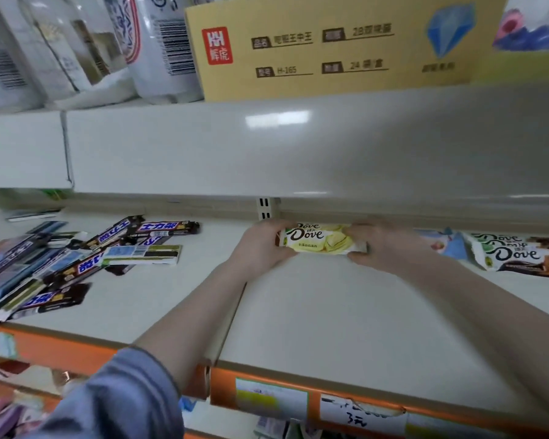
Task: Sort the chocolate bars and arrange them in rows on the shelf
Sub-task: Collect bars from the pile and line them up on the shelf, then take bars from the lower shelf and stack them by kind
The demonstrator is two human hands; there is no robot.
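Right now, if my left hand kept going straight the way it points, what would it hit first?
Probably the yellow Dove bars the left hand already grips, then the shelf's back wall; depth is unclear.

Both hands reach to the back of the white shelf [298, 312], the left hand [260, 245] and the right hand [381, 245] gripping opposite ends of a pale yellow Dove bar [319, 239] with a second one stacked just behind it. To the left lies a jumbled heap of dark Snickers bars [76, 258] mixed with other wrappers. At the far right sit overlapping dark Dove bars [517, 253], and a yellow cardboard box [330, 45] stands on the shelf above.
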